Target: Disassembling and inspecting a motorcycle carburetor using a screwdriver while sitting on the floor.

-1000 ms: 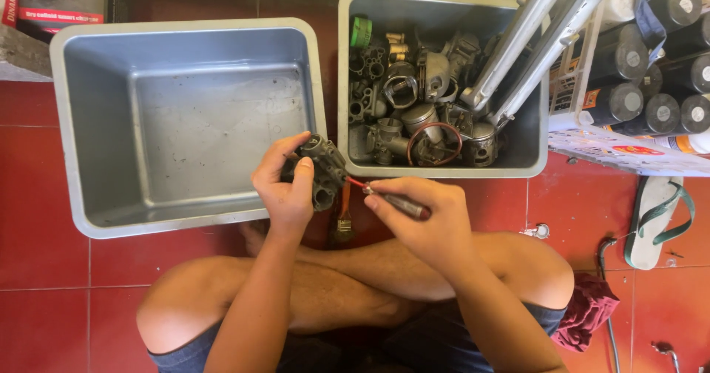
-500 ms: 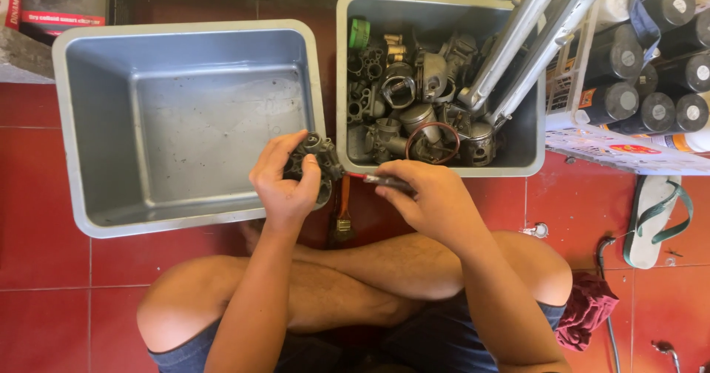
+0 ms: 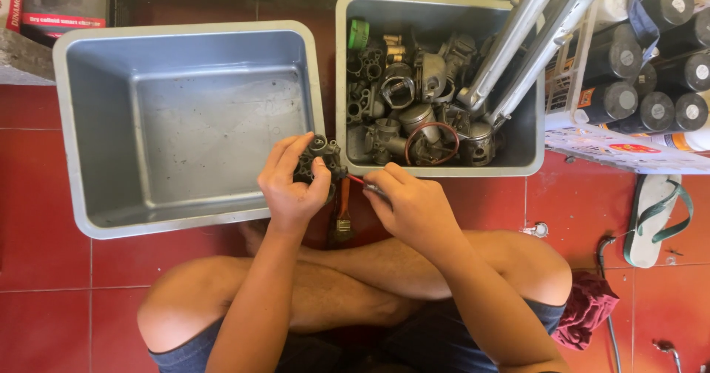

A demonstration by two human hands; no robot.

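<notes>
Above the person's crossed legs, over the red tiled floor [image 3: 44, 269], the left hand [image 3: 290, 188] wraps its fingers around a small dark metal part [image 3: 318, 160], thumb pressed against its side, and holds it just off the near rim of the empty grey tub [image 3: 74, 136]. Just beside it, the right hand [image 3: 414, 207] pinches a slim tool with a red shaft [image 3: 362, 183], whose tip touches the part; most of the tool is hidden in the closed fingers, so its kind is hard to tell. Below and between the hands a brush [image 3: 342, 210] with an orange handle lies on the floor, partly covered by the part.

Beyond the right hand stands a second grey tub [image 3: 532, 144], packed with greasy metal parts, a rubber ring and a green cap; two silver tubes [image 3: 518, 40] lean out of it and are cut off at the top edge. Further to the right of that hand a white rack [image 3: 592, 140] holds black spray cans [image 3: 651, 55] lying on their sides, with orange and white labels, partly cut off. Far beyond the left hand, in the corner, lies a flat red and white package [image 3: 59, 7], only partly in view. To the right of the right hand a green-strapped sandal [image 3: 654, 210] and a dark red rag [image 3: 584, 310] lie on the floor.
</notes>
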